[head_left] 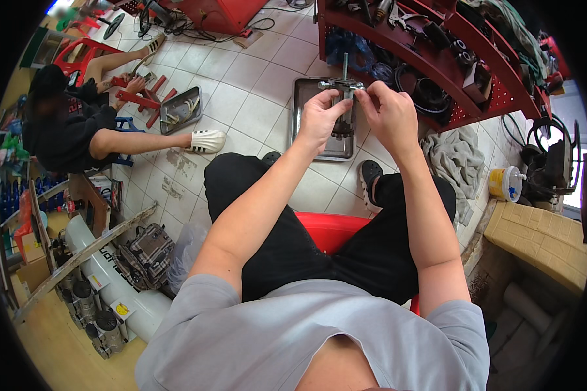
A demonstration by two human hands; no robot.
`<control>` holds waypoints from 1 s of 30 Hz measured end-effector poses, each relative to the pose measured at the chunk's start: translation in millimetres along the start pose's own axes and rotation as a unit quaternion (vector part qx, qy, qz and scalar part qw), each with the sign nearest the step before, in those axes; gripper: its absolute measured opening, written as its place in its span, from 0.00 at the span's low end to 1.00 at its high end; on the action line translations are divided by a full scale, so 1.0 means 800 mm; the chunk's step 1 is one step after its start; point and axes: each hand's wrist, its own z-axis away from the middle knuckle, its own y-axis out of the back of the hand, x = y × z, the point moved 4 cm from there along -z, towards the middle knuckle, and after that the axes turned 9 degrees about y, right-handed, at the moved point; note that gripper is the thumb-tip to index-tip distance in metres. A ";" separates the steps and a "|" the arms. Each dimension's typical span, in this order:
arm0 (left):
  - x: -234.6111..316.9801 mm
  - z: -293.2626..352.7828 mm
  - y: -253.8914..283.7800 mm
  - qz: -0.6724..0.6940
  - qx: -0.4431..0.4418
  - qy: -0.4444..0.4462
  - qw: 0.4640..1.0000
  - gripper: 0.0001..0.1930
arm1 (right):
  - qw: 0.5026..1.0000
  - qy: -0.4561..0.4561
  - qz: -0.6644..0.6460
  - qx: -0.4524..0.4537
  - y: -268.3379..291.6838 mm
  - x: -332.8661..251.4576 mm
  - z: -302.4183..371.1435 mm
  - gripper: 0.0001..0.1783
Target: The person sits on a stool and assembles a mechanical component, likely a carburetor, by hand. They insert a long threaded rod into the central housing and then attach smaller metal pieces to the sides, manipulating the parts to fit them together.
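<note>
Both of my hands are at a metal puller [346, 63] with an upright threaded rod and a crossbar, standing over a shallow metal tray [295, 124] on the floor. My left hand [319, 119] has its fingers closed at the left side of the crossbar. On the other side, my right hand [391, 116] pinches the right end of it. A dark, greasy metal part [341, 125] sits below the puller, between my hands, partly hidden by them. The exact contact of the fingertips is hard to make out.
A red perforated tool cart [437, 72] with metal parts stands ahead right. Beside it lie a grey cloth [454, 163] and a white-yellow bucket [504, 184]. At the left, another person [72, 120] sits by a second tray [181, 111]. A white compressor tank [120, 280] is lower left.
</note>
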 end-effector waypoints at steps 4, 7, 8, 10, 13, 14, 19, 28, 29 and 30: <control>0.000 -0.001 -0.001 -0.017 0.001 -0.001 1.000 0.09 | 0.997 -0.043 0.048 -0.038 0.001 -0.001 0.000 0.12; 0.001 0.000 -0.002 -0.020 -0.003 -0.003 1.000 0.09 | 0.995 -0.092 -0.011 -0.029 0.007 -0.003 -0.002 0.10; 0.002 0.000 -0.003 -0.021 -0.003 -0.005 1.000 0.09 | 0.995 -0.080 -0.059 0.011 0.009 -0.006 -0.003 0.10; 0.003 -0.001 -0.004 -0.023 -0.004 -0.008 1.000 0.09 | 0.991 -0.041 -0.119 0.050 0.009 -0.005 -0.004 0.11; 0.003 -0.002 -0.003 -0.015 -0.006 -0.008 1.000 0.09 | 0.992 0.004 -0.123 0.037 -0.001 0.004 0.001 0.13; 0.003 -0.002 -0.002 -0.019 -0.006 -0.008 1.000 0.09 | 0.994 -0.003 -0.104 0.027 -0.002 0.005 0.001 0.12; -0.001 -0.001 0.002 -0.050 0.007 0.004 0.999 0.09 | 0.993 -0.093 0.000 -0.068 0.005 0.002 -0.002 0.12; 0.004 -0.002 -0.001 -0.051 -0.010 -0.010 0.999 0.09 | 0.998 -0.041 0.022 -0.044 0.001 0.006 0.001 0.11; 0.003 -0.003 0.001 -0.056 -0.007 -0.010 0.998 0.09 | 0.993 -0.068 0.059 -0.082 0.003 0.003 -0.002 0.11; 0.001 -0.003 0.003 -0.062 -0.004 -0.010 0.998 0.09 | 0.984 -0.095 0.095 -0.120 0.004 0.002 -0.003 0.11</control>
